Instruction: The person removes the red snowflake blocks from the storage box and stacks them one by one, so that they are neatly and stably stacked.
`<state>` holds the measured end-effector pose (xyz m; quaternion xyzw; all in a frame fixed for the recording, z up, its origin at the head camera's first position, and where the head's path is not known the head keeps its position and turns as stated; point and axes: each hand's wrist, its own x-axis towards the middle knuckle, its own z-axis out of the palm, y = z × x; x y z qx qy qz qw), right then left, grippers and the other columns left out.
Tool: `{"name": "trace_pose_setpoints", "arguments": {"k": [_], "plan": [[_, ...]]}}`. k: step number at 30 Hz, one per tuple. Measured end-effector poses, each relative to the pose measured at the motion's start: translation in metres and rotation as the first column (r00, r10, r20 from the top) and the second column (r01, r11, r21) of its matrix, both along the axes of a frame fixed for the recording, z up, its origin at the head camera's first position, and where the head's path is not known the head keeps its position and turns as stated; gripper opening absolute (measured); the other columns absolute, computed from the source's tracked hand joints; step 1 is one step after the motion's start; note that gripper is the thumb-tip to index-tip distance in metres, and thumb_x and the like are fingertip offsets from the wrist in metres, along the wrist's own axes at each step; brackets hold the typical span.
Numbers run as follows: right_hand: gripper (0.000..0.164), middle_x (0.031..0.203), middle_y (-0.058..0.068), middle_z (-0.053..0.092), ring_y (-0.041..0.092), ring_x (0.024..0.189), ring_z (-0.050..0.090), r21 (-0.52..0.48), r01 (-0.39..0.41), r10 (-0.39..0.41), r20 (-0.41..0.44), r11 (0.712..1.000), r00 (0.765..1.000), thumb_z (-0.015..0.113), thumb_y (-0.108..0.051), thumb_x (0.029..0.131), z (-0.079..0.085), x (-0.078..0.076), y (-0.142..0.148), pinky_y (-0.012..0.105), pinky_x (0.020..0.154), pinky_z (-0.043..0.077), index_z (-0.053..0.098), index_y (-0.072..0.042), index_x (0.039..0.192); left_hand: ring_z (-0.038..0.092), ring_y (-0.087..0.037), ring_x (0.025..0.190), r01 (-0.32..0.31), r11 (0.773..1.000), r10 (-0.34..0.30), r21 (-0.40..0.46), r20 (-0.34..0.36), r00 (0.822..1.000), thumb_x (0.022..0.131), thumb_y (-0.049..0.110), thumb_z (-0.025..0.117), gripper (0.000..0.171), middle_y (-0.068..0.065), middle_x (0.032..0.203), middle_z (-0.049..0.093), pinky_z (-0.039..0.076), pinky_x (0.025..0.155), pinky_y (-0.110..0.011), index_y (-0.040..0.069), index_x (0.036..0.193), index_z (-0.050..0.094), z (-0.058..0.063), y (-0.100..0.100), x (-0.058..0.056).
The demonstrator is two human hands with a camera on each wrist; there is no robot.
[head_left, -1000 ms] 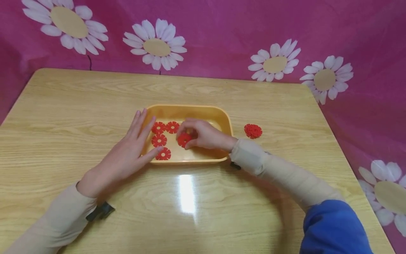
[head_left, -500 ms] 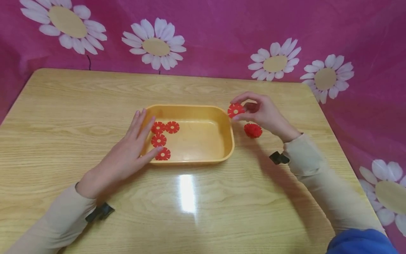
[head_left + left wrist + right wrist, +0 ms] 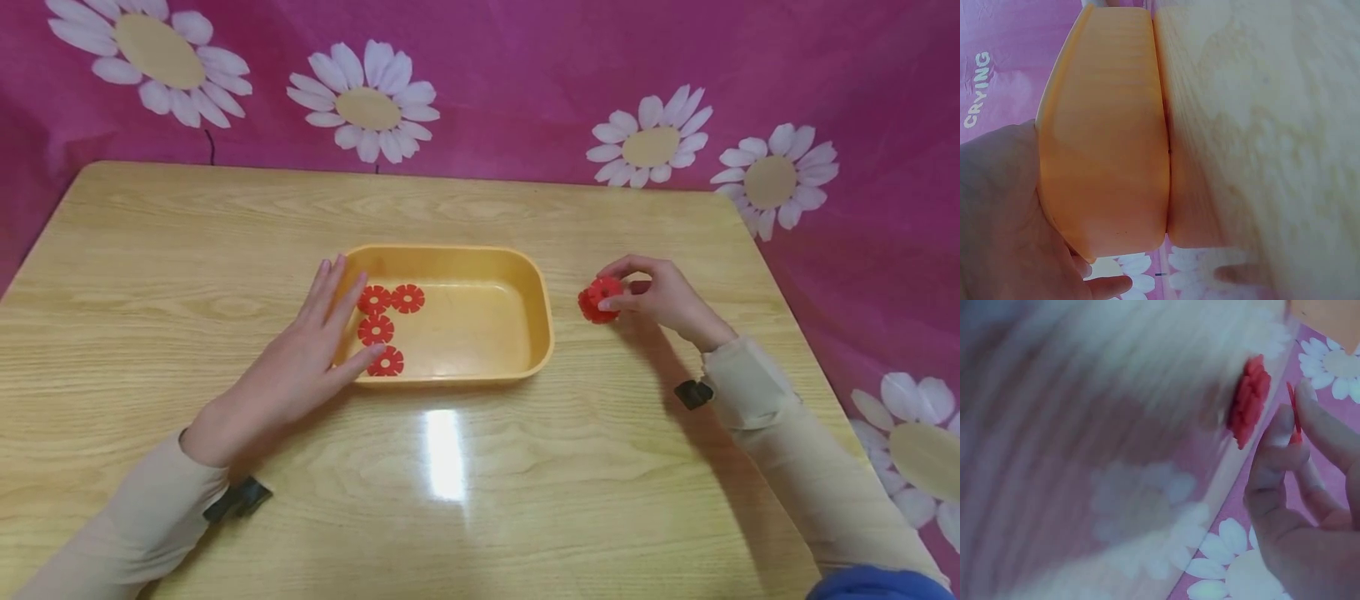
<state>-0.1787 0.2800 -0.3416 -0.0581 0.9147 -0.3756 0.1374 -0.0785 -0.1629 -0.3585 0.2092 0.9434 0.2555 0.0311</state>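
Note:
Thin red flower-shaped disc (image 3: 1295, 419) with a slotted edge is pinched between the thumb and fingertips of my right hand (image 3: 667, 298). It is held just above a small pile of similar red discs (image 3: 1251, 403) on the table, and in the right wrist view a gap shows between them. Several more red discs (image 3: 376, 330) lie flat at the left end of a yellow-orange tray (image 3: 480, 333). My left hand (image 3: 288, 379) rests with straight fingers over the tray's left end. The tray's outer wall (image 3: 1107, 131) fills the middle of the left wrist view.
The wood-grain table (image 3: 262, 225) carries the tray near its middle, with the pile to its right. A pink cloth (image 3: 495, 83) with white daisies hangs behind and along the right edge. Light glares off the tabletop in front of the tray.
My right hand has lifted the red disc out of the tray, carried it right over the rim and lowered it towards the pile. The left hand has stayed in place.

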Motion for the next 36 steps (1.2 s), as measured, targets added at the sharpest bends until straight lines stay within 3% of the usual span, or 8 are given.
{"name": "trace_pose_setpoints", "arguments": {"k": [6,9,16,23,30,36], "plan": [[0.053,0.1,0.018,0.053,0.028,0.086,0.05,0.105,-0.029,0.042,-0.125,0.994,0.991,0.081,-0.014,0.082,-0.005,0.002,0.001,0.019,0.067,0.044,0.057,-0.002,0.128,-0.015,-0.022,0.148,0.001,1.0,-0.001,0.0,-0.01,1.0,0.096,0.046,0.056,0.089,-0.002,0.162,-0.018,0.033,0.103,-0.063,0.012,0.159,0.002,0.0,-0.001,0.0],[0.052,0.101,0.018,0.054,0.029,0.085,0.052,0.085,-0.04,0.054,-0.168,0.996,0.984,0.08,-0.012,0.083,-0.002,0.004,-0.001,0.018,0.068,0.045,0.057,-0.002,0.128,-0.016,-0.022,0.148,-0.002,1.0,0.002,0.002,-0.009,1.0,0.096,0.046,0.056,0.089,-0.002,0.162,-0.018,0.035,0.101,-0.064,0.012,0.159,0.001,0.001,-0.001,-0.001],[0.043,0.109,0.019,0.058,0.023,0.091,0.058,-0.082,-0.104,0.086,-0.198,0.991,0.976,0.078,-0.009,0.084,0.016,0.008,-0.034,0.017,0.074,0.05,0.06,0.0,0.123,-0.016,-0.021,0.148,-0.011,1.0,0.011,-0.005,0.008,1.0,0.095,0.047,0.057,0.091,-0.001,0.162,-0.018,0.033,0.103,-0.064,0.015,0.159,0.0,0.001,0.0,0.0],[0.038,0.106,0.02,0.061,0.021,0.09,0.061,-0.266,-0.29,0.224,-0.253,0.919,0.941,0.076,0.001,0.083,0.024,0.004,-0.096,0.026,0.081,0.053,0.062,0.006,0.117,-0.015,-0.023,0.148,-0.001,1.0,0.001,-0.001,0.014,1.0,0.095,0.049,0.056,0.092,-0.001,0.162,-0.018,0.032,0.103,-0.066,0.015,0.159,0.0,0.001,0.0,-0.001],[0.033,0.11,0.022,0.065,0.024,0.092,0.062,-0.287,-0.374,0.322,-0.211,0.882,0.923,0.075,0.0,0.085,0.02,-0.002,-0.167,0.031,0.085,0.052,0.063,0.008,0.114,-0.015,-0.022,0.148,-0.02,1.0,0.021,-0.005,0.036,0.999,0.095,0.05,0.057,0.093,0.0,0.162,-0.019,0.032,0.103,-0.065,0.018,0.159,-0.002,0.0,0.001,-0.001],[0.028,0.116,0.017,0.066,0.023,0.097,0.063,-0.26,-0.384,0.364,-0.123,0.886,0.923,0.071,-0.001,0.089,0.005,-0.002,-0.201,0.028,0.088,0.051,0.066,0.006,0.115,-0.016,-0.021,0.148,-0.023,1.0,0.023,-0.011,0.034,0.999,0.095,0.05,0.056,0.092,0.0,0.162,-0.02,0.031,0.105,-0.063,0.017,0.159,-0.002,0.001,0.001,0.0]]}}
